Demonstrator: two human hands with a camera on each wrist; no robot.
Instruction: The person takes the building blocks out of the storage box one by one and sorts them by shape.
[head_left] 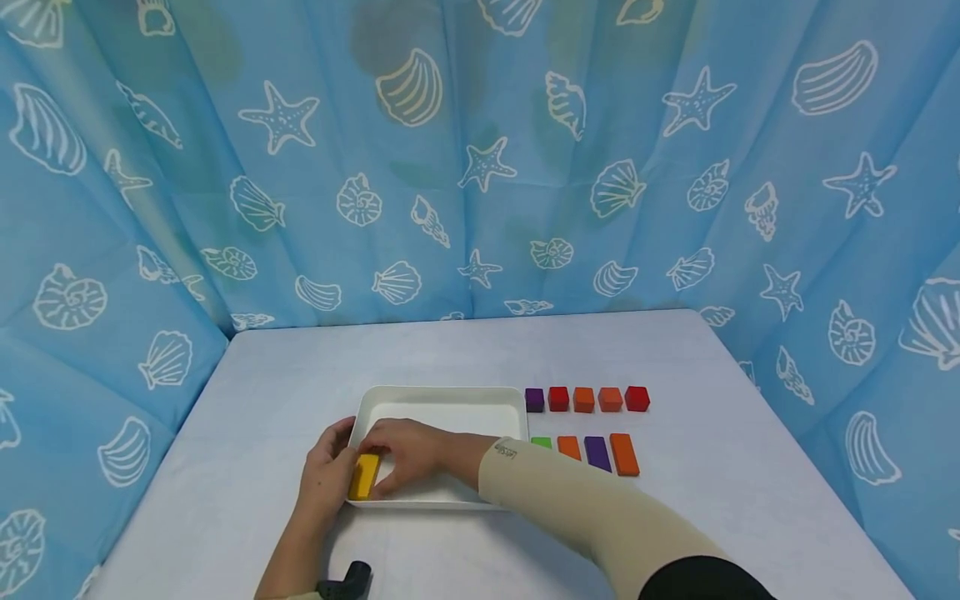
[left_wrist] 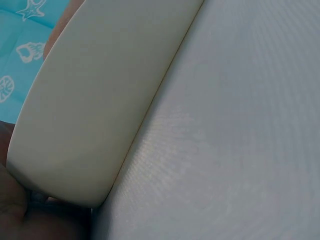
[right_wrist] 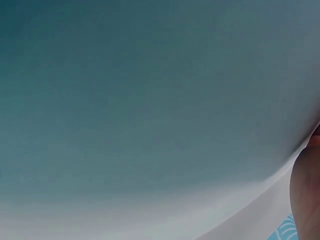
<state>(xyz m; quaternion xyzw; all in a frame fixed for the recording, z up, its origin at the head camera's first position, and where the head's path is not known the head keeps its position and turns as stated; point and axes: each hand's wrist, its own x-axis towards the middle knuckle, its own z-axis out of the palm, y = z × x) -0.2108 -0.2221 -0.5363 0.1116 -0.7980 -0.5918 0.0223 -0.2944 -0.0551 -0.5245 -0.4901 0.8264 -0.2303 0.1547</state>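
Toward the left of the table in the head view lies a shallow white tray point(head_left: 442, 408). A yellow block point(head_left: 363, 477) lies lengthwise along its left inner wall. My right hand point(head_left: 411, 454) reaches across the tray and holds this block, fingers at the far end and thumb near the close end. My left hand point(head_left: 324, 475) grips the tray's left edge, with its thumb close beside the block. The left wrist view has the tray's outer wall point(left_wrist: 100, 100) and part of the hand at its corner. Mostly tray floor point(right_wrist: 140, 110) fills the right wrist view.
Right of the tray, a back row holds a purple block point(head_left: 534, 400), a red block point(head_left: 558, 399) and several orange or red ones. A nearer row has a green block point(head_left: 541, 442), a purple block point(head_left: 597, 452) and an orange block point(head_left: 624, 454). The right sleeve overlaps this row.
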